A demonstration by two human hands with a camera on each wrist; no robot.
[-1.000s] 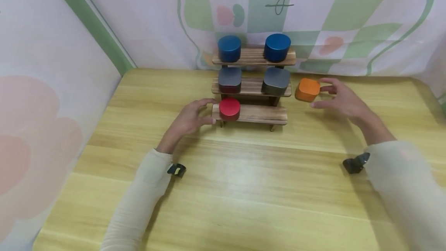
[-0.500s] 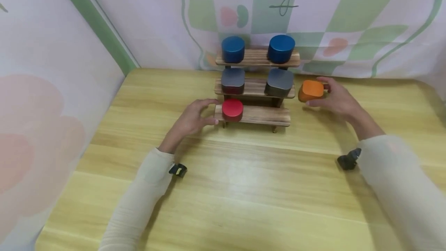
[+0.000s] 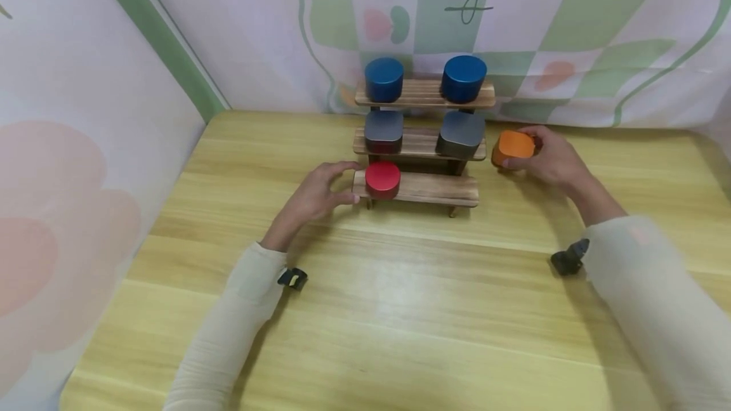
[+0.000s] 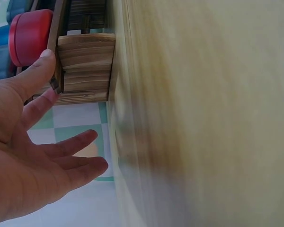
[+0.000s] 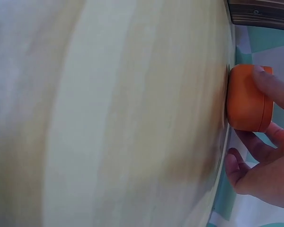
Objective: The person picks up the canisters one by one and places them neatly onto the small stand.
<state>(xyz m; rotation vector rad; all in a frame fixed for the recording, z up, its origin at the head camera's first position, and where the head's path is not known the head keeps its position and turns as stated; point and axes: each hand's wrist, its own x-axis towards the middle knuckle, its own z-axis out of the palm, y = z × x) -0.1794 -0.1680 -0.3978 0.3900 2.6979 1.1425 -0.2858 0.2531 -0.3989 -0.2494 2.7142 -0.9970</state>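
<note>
A three-tier wooden display stand [image 3: 434, 189] stands at the back of the table. My left hand [image 3: 311, 195] is at the left end of its lowest shelf, thumb at the front edge and index finger at the back; the other fingers spread freely in the left wrist view. Beside the thumb sits a round red tin [image 3: 382, 179]. To the right of the stand, my right hand [image 3: 554, 157] grips an orange rounded-square tin [image 3: 514, 146], thumb on its near side and fingers behind. This orange tin [image 5: 248, 99] appears to rest on the table in the right wrist view.
Two blue round tins [image 3: 384, 80] stand on the top shelf. Two dark grey rounded-square tins [image 3: 461, 133] stand on the middle one. A patterned cloth backdrop [image 3: 445, 18] hangs behind the table [image 3: 388, 309].
My right hand has moved left onto the orange tin and closed its thumb and fingers on it. The left hand stays at the shelf end. The head view has shifted slightly.
</note>
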